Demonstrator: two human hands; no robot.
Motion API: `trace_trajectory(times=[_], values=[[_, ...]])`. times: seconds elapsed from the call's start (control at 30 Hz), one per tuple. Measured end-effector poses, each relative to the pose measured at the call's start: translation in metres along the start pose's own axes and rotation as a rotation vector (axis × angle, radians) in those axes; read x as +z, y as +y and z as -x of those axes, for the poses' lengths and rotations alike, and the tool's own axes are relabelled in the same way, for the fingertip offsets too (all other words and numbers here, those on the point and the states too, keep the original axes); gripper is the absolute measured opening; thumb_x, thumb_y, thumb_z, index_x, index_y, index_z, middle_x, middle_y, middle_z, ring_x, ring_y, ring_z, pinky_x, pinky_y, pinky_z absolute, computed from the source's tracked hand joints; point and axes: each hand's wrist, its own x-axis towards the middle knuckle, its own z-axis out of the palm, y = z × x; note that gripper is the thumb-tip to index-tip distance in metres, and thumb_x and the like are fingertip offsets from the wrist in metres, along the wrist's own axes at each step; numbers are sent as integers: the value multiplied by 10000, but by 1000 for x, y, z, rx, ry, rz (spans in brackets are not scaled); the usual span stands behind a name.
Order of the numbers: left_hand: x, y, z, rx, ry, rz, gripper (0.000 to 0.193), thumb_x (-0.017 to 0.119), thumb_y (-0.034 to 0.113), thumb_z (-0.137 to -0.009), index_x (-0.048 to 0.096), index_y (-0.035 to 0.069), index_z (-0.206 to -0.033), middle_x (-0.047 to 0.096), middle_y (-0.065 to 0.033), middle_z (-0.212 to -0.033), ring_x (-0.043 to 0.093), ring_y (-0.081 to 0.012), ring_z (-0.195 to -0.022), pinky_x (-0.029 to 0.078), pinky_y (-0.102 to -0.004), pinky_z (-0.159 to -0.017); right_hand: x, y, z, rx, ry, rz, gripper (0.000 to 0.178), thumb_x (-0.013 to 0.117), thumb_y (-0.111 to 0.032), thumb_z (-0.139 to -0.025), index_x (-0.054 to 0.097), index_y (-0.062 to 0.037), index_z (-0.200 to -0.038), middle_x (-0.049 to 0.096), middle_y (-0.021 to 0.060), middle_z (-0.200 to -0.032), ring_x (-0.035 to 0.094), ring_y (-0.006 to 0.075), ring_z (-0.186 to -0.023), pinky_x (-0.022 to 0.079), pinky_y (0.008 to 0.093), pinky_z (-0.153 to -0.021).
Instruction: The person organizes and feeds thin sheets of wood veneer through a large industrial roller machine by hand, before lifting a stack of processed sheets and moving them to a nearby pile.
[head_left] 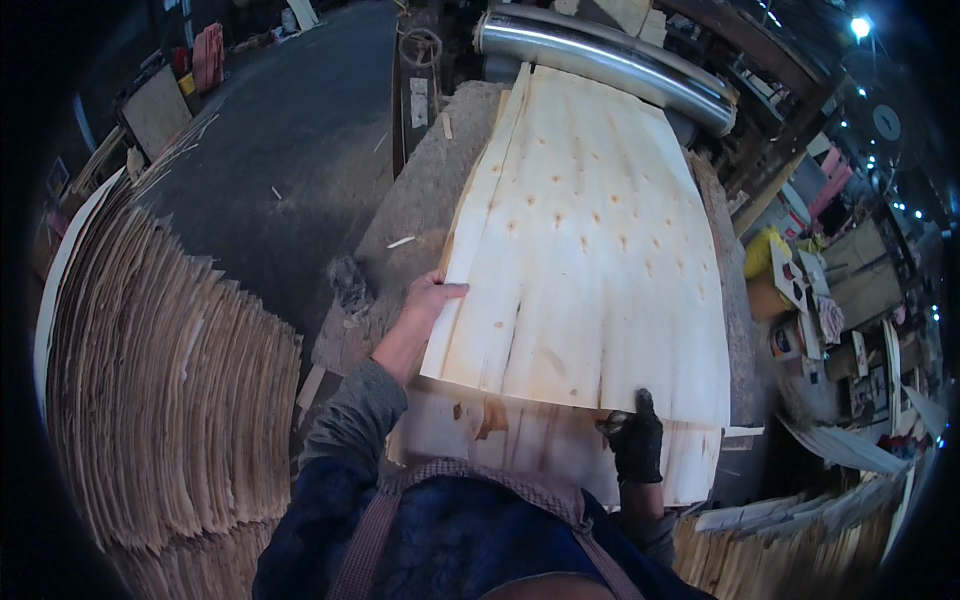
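A: Biggest thing first?

B: Pale veneer sheet [580,240], knotty, split lengthwise, fills frame centre. Far end at 12 o'clock sits just under the steel roller [610,60]; near edge hangs over a second sheet [540,440] lying below it, by the person's chest.

A: What else is big?

B: Stack of veneer sheets [160,380] on edge at 9 o'clock, another pile [800,530] at 4 o'clock. Rough worn table [420,200] under the sheet, w/ dark floor [300,130] beyond at 11.

A: Arms?

B: Left arm, grey sleeve, reaches up from 6 o'clock, bent a bit at the wrist. Left hand [428,300] bare, at the sheet's left edge, approx 9 o'clock of the sheet. Thumb lies on top of the edge, fingers hidden under, so it looks pinched on the edge, not fully sure.

A: Right?

B: Right hand [637,435] in a black glove, at the sheet's near edge, approx 5 o'clock of it. Fingers point up and curl onto that edge, gripping it; forearm mostly hidden below.

A: Sheet vs hands?

B: Spans between both, stretching away from them toward 12.
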Motion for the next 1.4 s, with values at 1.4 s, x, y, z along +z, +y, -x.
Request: trace_trajectory(times=[1.4], values=[[-42, -4, -41, -79, 47, -560, 230, 636, 144, -707, 605, -32, -852, 580, -63, -658, 516, -165, -485, 405, -314, -434, -10, 35, 54, 370, -369, 10, 320, 415, -210, -903, 519, 11, -1110, 589, 160, -979, 580, 234, -854, 488, 334, -746]])
